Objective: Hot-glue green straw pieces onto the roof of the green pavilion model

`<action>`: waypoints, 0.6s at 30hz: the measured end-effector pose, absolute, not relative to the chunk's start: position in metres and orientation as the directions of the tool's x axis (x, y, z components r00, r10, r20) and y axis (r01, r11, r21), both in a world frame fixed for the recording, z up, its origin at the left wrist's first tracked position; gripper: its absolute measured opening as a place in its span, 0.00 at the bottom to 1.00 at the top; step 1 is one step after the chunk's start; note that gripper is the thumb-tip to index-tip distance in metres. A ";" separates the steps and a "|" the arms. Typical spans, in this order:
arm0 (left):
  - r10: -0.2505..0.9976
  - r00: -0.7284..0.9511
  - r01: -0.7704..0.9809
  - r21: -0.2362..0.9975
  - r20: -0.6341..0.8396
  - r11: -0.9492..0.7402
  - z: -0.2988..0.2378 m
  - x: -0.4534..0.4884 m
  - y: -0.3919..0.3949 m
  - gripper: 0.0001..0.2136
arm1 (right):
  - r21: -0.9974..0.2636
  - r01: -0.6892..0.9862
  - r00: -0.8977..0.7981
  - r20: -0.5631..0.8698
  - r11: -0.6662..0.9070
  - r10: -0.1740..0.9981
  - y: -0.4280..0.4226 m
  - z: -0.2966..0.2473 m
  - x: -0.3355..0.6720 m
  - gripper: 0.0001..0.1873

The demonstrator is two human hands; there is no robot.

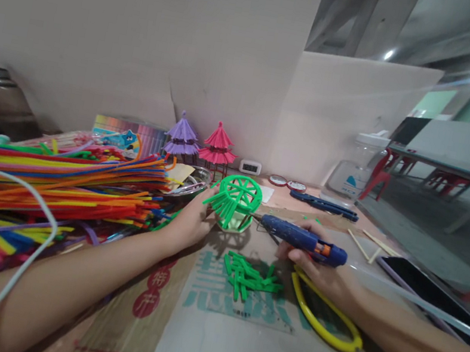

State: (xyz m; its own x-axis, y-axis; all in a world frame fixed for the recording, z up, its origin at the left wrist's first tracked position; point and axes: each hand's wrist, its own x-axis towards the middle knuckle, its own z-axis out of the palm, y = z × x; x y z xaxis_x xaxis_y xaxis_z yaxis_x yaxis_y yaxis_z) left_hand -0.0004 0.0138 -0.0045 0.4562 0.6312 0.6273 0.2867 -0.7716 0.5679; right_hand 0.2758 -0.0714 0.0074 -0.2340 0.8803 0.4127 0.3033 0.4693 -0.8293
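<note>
Left hand (190, 223) has its fingers closed on the side of the green model (234, 201) sitting on the cardboard (208, 329). Right hand (318, 269) grips the blue glue gun (303, 239), nozzle just beside the model. Loose green sticks (249, 275) lie nearby, yellow ring (322, 322) under the wrist.

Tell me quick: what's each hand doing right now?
Left hand: closed on the green straw wheel.
Right hand: closed around the blue glue gun, nozzle toward the wheel.
</note>
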 end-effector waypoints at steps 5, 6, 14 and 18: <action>0.652 0.436 0.293 0.587 0.620 -0.754 -0.007 -0.001 0.015 0.24 | -0.932 0.110 -0.282 0.304 0.345 0.910 -0.076 0.006 0.277 0.18; 0.653 0.434 0.291 0.590 0.621 -0.753 -0.007 -0.001 0.015 0.24 | -0.935 0.101 -0.280 0.301 0.340 0.912 -0.076 0.007 0.277 0.17; 0.665 0.439 0.259 0.624 0.604 -0.738 -0.003 0.001 0.012 0.24 | -0.866 0.235 -0.270 0.378 0.441 0.886 -0.076 0.017 0.275 0.13; 0.681 0.437 0.251 0.648 0.587 -0.719 0.000 0.003 0.009 0.23 | -0.828 0.295 -0.258 0.411 0.476 0.874 -0.077 0.020 0.275 0.14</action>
